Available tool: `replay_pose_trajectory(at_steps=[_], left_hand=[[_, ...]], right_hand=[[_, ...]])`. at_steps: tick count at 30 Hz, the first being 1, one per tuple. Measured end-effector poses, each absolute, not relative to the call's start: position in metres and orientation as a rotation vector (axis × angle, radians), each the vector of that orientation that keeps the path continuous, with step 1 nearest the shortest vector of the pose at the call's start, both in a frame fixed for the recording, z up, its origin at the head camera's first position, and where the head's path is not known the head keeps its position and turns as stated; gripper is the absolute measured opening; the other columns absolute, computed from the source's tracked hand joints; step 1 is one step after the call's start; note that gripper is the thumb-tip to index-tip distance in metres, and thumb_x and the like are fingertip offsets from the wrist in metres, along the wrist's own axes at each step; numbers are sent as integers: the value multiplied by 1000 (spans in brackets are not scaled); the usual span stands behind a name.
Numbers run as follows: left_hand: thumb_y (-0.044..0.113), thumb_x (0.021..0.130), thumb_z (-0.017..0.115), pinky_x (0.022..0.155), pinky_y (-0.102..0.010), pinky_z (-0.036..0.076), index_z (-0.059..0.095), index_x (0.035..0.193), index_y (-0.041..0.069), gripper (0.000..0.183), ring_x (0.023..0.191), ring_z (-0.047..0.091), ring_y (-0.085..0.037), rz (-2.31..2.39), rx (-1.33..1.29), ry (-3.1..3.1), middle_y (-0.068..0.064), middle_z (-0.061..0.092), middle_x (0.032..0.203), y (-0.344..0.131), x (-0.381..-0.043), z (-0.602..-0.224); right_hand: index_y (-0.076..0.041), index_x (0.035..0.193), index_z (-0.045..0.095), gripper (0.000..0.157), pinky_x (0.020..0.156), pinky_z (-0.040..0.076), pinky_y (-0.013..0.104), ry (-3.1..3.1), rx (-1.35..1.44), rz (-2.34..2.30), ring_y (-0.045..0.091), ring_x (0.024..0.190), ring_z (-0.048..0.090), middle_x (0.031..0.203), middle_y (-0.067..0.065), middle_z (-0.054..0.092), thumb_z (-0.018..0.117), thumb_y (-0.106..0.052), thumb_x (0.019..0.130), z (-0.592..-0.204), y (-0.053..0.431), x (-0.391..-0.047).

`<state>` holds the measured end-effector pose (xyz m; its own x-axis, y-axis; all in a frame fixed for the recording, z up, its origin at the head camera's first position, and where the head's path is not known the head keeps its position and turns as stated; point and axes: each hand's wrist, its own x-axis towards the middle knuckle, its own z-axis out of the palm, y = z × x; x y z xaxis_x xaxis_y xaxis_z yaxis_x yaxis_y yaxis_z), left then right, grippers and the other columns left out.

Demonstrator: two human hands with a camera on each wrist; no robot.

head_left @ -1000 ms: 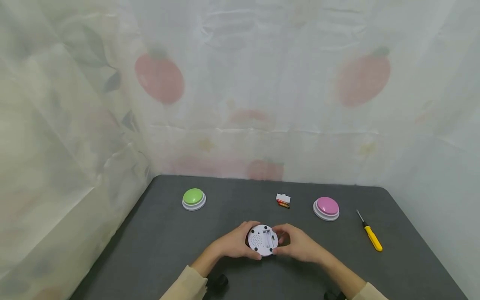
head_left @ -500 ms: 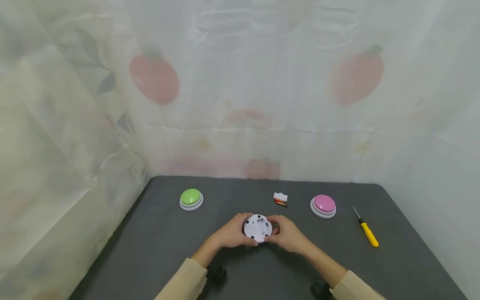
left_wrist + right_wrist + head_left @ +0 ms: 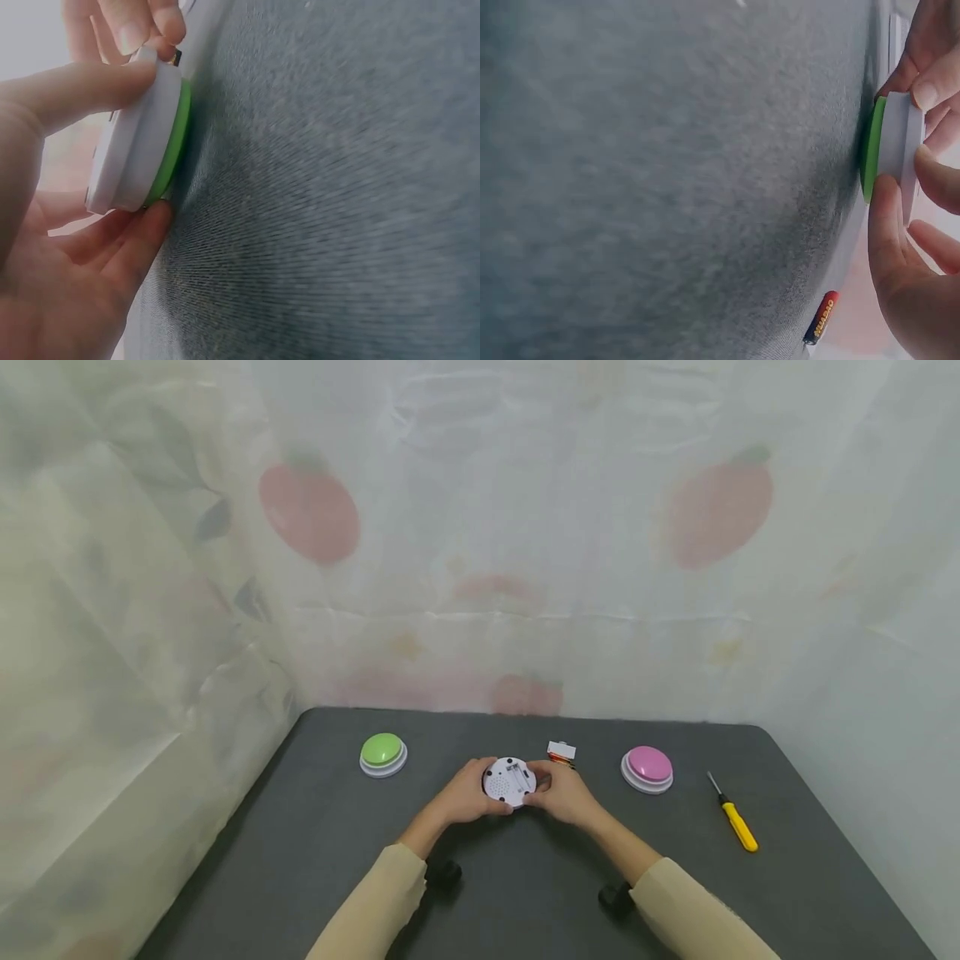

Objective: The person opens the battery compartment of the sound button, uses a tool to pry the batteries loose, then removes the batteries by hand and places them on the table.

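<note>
Your two hands had slid farther up the table, away from you, and the upside-down button had gone along with them. Your left hand pinched its left edge with thumb and fingers. Your right hand held the right edge the same way, so both hands were only as wide as the button's sides. Its white bottom faced up and showed little holes, black dots and a battery slot. Its green top faced down, very close to the table; you could not tell if it touched.

Some small batteries lay just past your right hand, which hid part of them. One had a red end and yellow letters in the right wrist view. A small white piece lay right behind them. Farther left sat a green button, right side up. Over to the right sat a pink button, right side up too. Near it lay a yellow screwdriver, its tip pointing away from you.
</note>
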<state>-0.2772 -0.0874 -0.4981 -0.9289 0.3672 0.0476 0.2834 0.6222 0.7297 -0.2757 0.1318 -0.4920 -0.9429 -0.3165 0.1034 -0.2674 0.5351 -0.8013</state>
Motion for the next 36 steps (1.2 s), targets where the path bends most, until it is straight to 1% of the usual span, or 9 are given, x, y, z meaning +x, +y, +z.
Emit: replay_pose_trajectory(at_steps=[5, 7, 11, 14, 17, 24, 30, 36], left_hand=[[29, 73, 90, 91, -45, 45, 48, 145, -3, 89, 104, 53, -25, 1203, 500, 2758, -17, 57, 127, -89, -286, -500], [29, 74, 89, 92, -46, 45, 49, 144, -3, 87, 105, 54, -26, 1203, 476, 2768, -18, 57, 127, -89, -289, -500], [31, 74, 89, 94, -48, 45, 49, 144, -3, 87, 108, 55, -28, 1189, 424, 2800, -20, 57, 130, -92, -294, -502], [34, 75, 89, 92, -47, 45, 49, 145, -1, 87, 106, 55, -26, 1177, 391, 2805, -19, 57, 130, -94, -298, -502], [35, 75, 88, 93, -47, 44, 49, 145, 0, 88, 107, 55, -26, 1171, 365, 2803, -18, 57, 130, -93, -299, -502], [36, 75, 87, 100, -51, 42, 47, 146, -1, 89, 118, 54, -33, 1177, 294, 2810, -22, 55, 135, -93, -302, -500], [35, 76, 86, 103, -50, 41, 45, 148, -1, 90, 121, 52, -34, 1166, 269, 2829, -23, 53, 136, -93, -304, -500], [37, 76, 86, 104, -51, 40, 45, 148, -3, 92, 124, 52, -36, 1173, 248, 2842, -23, 53, 138, -93, -306, -498]], right_hand=[[5, 127, 65, 53, 64, 53, 29, 2705, -459, -1470, 15, 77, 67, 103, 11, 72, 82, 0, 78, -495, 125, -285], [6, 125, 66, 49, 65, 53, 28, 2707, -442, -1508, 15, 77, 67, 99, 10, 71, 81, 0, 79, -497, 122, -287], [6, 120, 68, 41, 67, 54, 30, 2758, -456, -1533, 18, 78, 67, 93, 10, 71, 80, -2, 81, -499, 118, -288], [4, 117, 69, 37, 70, 54, 34, 2802, -451, -1517, 20, 79, 69, 90, 9, 71, 80, -4, 83, -499, 117, -287], [1, 116, 70, 33, 73, 54, 36, 2841, -439, -1477, 18, 80, 69, 88, 5, 71, 79, -7, 86, -498, 123, -286], [2, 117, 70, 30, 81, 54, 42, 2883, -511, -1370, 20, 86, 68, 92, 3, 71, 76, -12, 90, -489, 147, -284], [0, 123, 67, 35, 84, 52, 44, 2917, -494, -1258, 21, 93, 66, 99, 4, 71, 73, -17, 94, -478, 172, -280], [2, 127, 65, 37, 87, 53, 46, 2930, -497, -1236, 26, 99, 66, 110, 10, 71, 70, -20, 97, -467, 199, -274]])
